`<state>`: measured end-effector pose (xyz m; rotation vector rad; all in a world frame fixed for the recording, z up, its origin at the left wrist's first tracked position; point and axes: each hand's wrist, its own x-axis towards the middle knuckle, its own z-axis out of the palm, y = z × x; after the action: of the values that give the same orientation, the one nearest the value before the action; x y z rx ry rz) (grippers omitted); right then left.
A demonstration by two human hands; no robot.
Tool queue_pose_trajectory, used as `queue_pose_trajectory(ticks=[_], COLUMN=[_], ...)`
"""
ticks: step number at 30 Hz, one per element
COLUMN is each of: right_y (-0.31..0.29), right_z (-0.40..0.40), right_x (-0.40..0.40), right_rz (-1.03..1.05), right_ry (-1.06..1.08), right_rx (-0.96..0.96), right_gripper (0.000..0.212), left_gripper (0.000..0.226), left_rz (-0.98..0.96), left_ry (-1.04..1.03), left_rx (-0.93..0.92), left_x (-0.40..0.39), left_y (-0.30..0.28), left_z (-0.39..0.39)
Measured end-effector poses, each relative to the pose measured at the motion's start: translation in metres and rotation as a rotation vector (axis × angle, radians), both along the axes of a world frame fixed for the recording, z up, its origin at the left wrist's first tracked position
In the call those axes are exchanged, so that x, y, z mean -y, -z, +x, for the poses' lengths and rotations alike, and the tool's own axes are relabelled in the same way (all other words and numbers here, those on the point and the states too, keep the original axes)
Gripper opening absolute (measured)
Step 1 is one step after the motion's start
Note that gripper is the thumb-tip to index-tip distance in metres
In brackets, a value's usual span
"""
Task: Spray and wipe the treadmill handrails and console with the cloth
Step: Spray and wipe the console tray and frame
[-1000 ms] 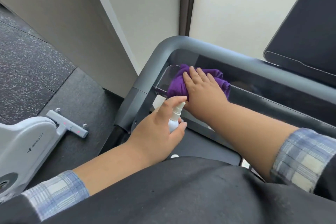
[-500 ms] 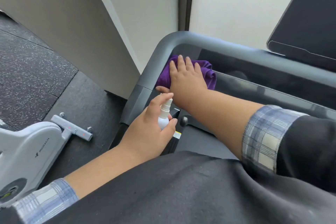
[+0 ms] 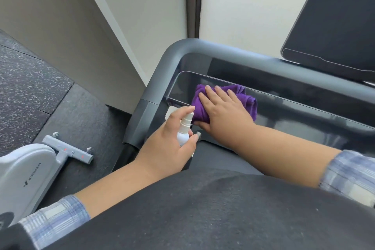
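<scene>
A: Cloth point(image 3: 246, 100), purple, one only. It lies bunched on the glossy dark console point(image 3: 294, 111) of the treadmill, just inside the bent corner of the handrail point(image 3: 182, 48). That corner is my landmark.

B: Why bunched?

A: My guess: a wad gives the palm a thick pad to push. The right hand point(image 3: 222, 110) lies flat on it, fingers point(image 3: 210, 91) straight and a little spread, pointing toward the corner, thumb tucked at the near edge of the wad. It is pressing down, not gripping.

B: And the other hand?

A: The left hand point(image 3: 169, 144) sits just below the corner, nearer the body than the cloth. It is curled round one small white spray bottle point(image 3: 183, 130), held upright, with the forefinger laid over the nozzle top. It is probably held that way so a squirt can land on the console beside the cloth without a change of grip.

B: Count?

A: One cloth, one bottle, two hands, one console, one grey handrail in view. One dark screen point(image 3: 334, 18) stands up beyond the handrail, far from the corner.

B: Anything off the treadmill?

A: One white exercise machine point(image 3: 26, 172) on the black floor mat point(image 3: 81, 119), well out from the corner on the left.
</scene>
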<state>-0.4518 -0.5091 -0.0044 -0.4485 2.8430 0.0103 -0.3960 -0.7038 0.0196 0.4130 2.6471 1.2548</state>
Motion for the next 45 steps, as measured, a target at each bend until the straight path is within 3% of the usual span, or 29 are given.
queue_pose_trajectory(ticks=[7,13,20,24,30,34,45], right_y=[0.011,0.008,0.0,0.005,-0.001,-0.002,-0.002], right_z=[-0.045,-0.03,-0.001,0.029,0.088,0.131,0.232], right_x=[0.065,0.033,-0.053,-0.109,-0.201,-0.271,-0.432], right_rz=[0.022,-0.05,-0.11,-0.106,-0.117,-0.087,-0.069], right_ry=[-0.115,-0.107,0.1,0.201,0.414,0.554,0.872], right_rx=[-0.019,-0.013,0.04,0.01,0.008,-0.029,-0.078], right_gripper=[0.076,0.076,0.1,0.08,0.092,0.08,0.076], left_gripper=[0.06,0.066,0.071,0.068,0.069,0.067,0.064], left_rz=[-0.035,-0.051,-0.029,-0.012,-0.014,-0.026,-0.025], left_ry=[-0.06,0.009,0.189,0.299,0.453,0.491,0.486], left_rx=[-0.025,-0.038,-0.02,0.005,0.03,0.051,0.104], left_x=[0.008,-0.011,-0.081,-0.133,-0.216,-0.265,-0.344], left_y=[0.0,-0.005,-0.006,-0.006,-0.001,-0.003,-0.011], left_z=[0.004,-0.003,-0.01,-0.003,0.028,0.049,0.095])
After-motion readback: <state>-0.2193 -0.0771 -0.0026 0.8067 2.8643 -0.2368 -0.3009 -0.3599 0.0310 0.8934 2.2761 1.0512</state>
